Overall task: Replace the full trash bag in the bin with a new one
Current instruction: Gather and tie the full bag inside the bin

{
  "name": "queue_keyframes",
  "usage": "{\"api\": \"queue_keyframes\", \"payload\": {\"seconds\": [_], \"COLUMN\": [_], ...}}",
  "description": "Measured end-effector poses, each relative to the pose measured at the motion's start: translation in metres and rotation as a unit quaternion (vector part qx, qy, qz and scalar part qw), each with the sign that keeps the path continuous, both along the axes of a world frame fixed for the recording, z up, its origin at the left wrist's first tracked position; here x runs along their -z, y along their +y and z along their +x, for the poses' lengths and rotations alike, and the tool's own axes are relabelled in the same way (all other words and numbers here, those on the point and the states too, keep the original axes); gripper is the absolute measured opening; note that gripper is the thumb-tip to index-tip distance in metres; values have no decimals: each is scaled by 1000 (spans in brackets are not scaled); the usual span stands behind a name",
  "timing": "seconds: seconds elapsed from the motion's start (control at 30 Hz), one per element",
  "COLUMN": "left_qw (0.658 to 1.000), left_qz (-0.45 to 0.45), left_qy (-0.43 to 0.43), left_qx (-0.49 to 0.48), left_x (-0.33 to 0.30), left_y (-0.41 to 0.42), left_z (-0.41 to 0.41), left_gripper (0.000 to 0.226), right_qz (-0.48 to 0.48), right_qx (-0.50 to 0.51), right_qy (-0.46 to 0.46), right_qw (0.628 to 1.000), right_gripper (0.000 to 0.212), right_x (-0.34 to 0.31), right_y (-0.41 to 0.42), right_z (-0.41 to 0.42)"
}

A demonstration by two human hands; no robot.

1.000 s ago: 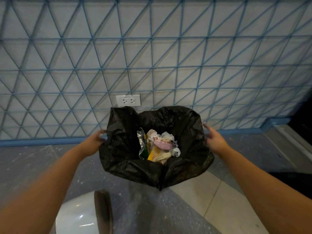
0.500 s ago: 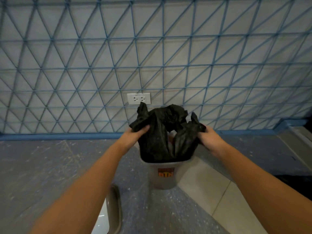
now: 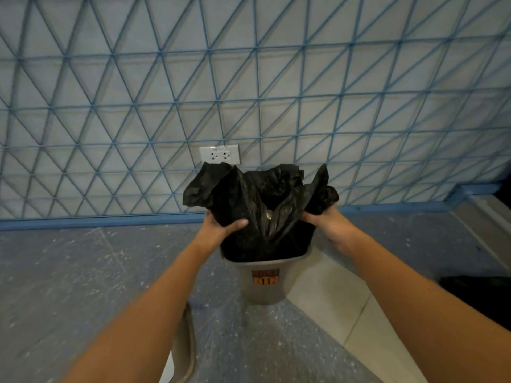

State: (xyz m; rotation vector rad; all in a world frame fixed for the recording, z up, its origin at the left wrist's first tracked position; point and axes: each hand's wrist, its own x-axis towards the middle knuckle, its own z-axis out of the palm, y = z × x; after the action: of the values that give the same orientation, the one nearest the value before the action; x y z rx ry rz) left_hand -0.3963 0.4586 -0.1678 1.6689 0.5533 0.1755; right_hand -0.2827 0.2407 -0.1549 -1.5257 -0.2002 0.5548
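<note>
A black trash bag (image 3: pixel 260 205) stands in a grey bin (image 3: pixel 266 288) that carries an orange label, on the floor near the wall. The bag's top is gathered and bunched upward above the bin's rim, so the rubbish inside is almost hidden. My left hand (image 3: pixel 218 229) grips the bag's left side, with the thumb pressed across its front. On the right, my right hand (image 3: pixel 323 221) holds a bunch of the bag's upper edge. Both forearms reach in from the bottom of the view.
A wall with a blue triangle pattern and a white double socket (image 3: pixel 219 154) stands right behind the bin. A grey and white object (image 3: pixel 184 352), perhaps the bin's lid, lies on the floor by my left forearm. A dark patch (image 3: pixel 475 294) lies at the right edge.
The bag's mouth, spread wide with rubbish showing a second ago, has been gathered inward and upward by both hands. The bin below it has come into view.
</note>
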Motion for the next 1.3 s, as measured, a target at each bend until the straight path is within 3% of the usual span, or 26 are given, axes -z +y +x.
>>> {"api": "queue_keyframes", "payload": {"seconds": [0.07, 0.17, 0.23, 0.33, 0.43, 0.53, 0.6, 0.7, 0.73, 0.77, 0.8, 0.87, 0.93, 1.0, 1.07, 1.13, 1.23, 1.3], "left_qw": [1000, 999, 996, 974, 969, 995, 999, 999, 998, 997, 997, 997, 989, 976, 989, 998, 992, 986], "left_qz": [-15, 12, -15, -158, -210, -96, -28, 15, 38, 52, 50, 12, -94, -161, -93, 5, -2, 20], "left_qy": [13, 15, -33, -103, -108, -24, -16, 1, 13, 17, 8, -33, -98, -138, -98, -45, -78, -91], "left_qx": [6, -38, -81, -126, -65, 25, 1, -35, -40, -48, -51, -65, -57, -46, -55, -31, -102, -137], "left_x": [2, -2, -7, -13, -18, -23, -28, -35, -36, -38, -40, -47, -51, -46, -33, -13, -7, -13], "left_y": [-2, -8, -11, -12, -10, -2, 2, 1, 2, 1, 0, -3, -5, -3, -4, -11, -16, -13], "left_z": [10, 28, 36, 41, 42, 42, 45, 49, 51, 52, 54, 56, 56, 51, 42, 34, 39, 50], "left_gripper": [102, 61, 58, 71, 60, 62, 50, 42, 43, 45, 46, 43, 41, 59, 85, 87, 61, 47], "right_qz": [-28, -60, -41, 30, 130, 240, 248, 121, 104, 117, 139, 98, 83, 49, 112, 148, 189, 119], "right_qx": [-10, 13, 70, 161, 205, 145, 72, 8, 13, 9, 10, 43, 85, 143, 174, 166, 127, 97], "right_qy": [-2, -25, -28, 24, 111, 144, 152, 111, 93, 105, 116, 90, 65, 18, 65, 107, 100, 80], "right_qw": [1000, 998, 996, 986, 964, 949, 954, 986, 990, 987, 983, 990, 991, 988, 976, 969, 968, 985], "right_gripper": [98, 63, 47, 44, 40, 30, 24, 44, 42, 22, 17, 34, 27, 42, 47, 40, 31, 42], "right_x": [8, 6, 1, -4, -14, -24, -26, -14, -6, -6, -4, -5, -5, -6, -14, -15, -21, -12], "right_y": [4, 15, 21, 24, 24, 24, 26, 32, 35, 38, 41, 43, 44, 51, 50, 53, 52, 56], "right_z": [2, 5, 8, 13, 17, 24, 17, 2, 3, 2, 4, 6, 7, 9, 8, 11, 6, 3]}}
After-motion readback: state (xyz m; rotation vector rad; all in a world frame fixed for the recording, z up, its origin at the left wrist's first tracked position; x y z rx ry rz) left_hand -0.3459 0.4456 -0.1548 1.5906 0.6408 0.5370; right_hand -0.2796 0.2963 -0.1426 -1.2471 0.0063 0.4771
